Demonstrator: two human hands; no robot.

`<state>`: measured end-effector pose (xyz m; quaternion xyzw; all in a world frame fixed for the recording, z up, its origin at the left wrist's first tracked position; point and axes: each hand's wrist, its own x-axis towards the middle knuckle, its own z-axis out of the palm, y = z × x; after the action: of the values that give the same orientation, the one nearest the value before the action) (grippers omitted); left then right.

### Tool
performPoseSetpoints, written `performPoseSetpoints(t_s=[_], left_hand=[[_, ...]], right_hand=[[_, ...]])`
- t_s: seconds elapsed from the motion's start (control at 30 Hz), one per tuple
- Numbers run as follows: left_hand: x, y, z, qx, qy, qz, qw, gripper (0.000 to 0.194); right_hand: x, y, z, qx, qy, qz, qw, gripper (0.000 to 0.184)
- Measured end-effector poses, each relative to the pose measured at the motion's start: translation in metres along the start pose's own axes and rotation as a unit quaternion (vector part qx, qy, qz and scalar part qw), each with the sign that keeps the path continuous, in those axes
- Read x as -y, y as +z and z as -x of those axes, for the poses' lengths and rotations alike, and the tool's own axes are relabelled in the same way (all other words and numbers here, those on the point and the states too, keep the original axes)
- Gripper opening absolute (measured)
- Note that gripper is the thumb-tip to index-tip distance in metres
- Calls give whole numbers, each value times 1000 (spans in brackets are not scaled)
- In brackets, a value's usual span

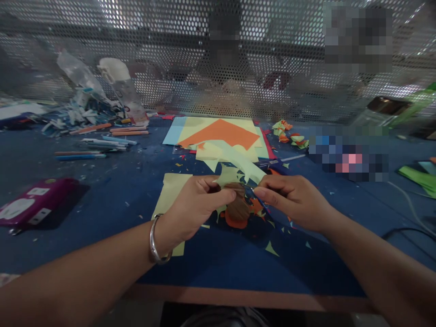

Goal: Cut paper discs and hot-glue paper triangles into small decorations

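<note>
My left hand [194, 204], with a silver bangle at its wrist, pinches a pale green paper piece [227, 175] with curved, cut edges. My right hand [294, 200] is closed, its thumb and fingers pressed on a thin blue tool [261, 203] with a metallic tip; its kind is unclear. That tip is close to the paper's right side. A longer pale green strip [243, 159] rises between the hands. Below the fingers lies a brown rounded piece [238, 210], with an orange piece [236, 221] under it and orange and green scraps around.
Behind my hands lie stacked coloured sheets, topped by an orange sheet [221, 131]. A yellow sheet [173, 190] is partly beneath my left hand. Pens [105, 144], a clear bottle [127, 93] and a purple case [37, 200] are left. Crumpled scraps [299, 141] and a jar [381, 113] are right.
</note>
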<state>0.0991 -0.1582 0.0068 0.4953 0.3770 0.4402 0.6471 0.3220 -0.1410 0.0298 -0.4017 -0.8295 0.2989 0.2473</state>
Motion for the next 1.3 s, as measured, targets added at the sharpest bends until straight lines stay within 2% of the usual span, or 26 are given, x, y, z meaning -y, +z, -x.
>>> performPoseSetpoints(t_s=[0.4,0.77,0.97,1.17,1.3], left_hand=[[-3,5,0,-41,-23,-2,999,9],[0,5,1,-41,-10,-19,999,8],[0,4,0,-42,18,-66,997,12],[-2,4,0,-70,45,-148,985,10],[-2,3,0,-73,36,-175,981,14]], right_hand=[[-1,1,2,-2,-1,10,1000,43],[1,2,0,-2,8,11,1000,45],[1,2,2,4,3,20,1000,45],[1,2,1,7,-2,28,1000,44],[1,3,1,12,-6,30,999,43]])
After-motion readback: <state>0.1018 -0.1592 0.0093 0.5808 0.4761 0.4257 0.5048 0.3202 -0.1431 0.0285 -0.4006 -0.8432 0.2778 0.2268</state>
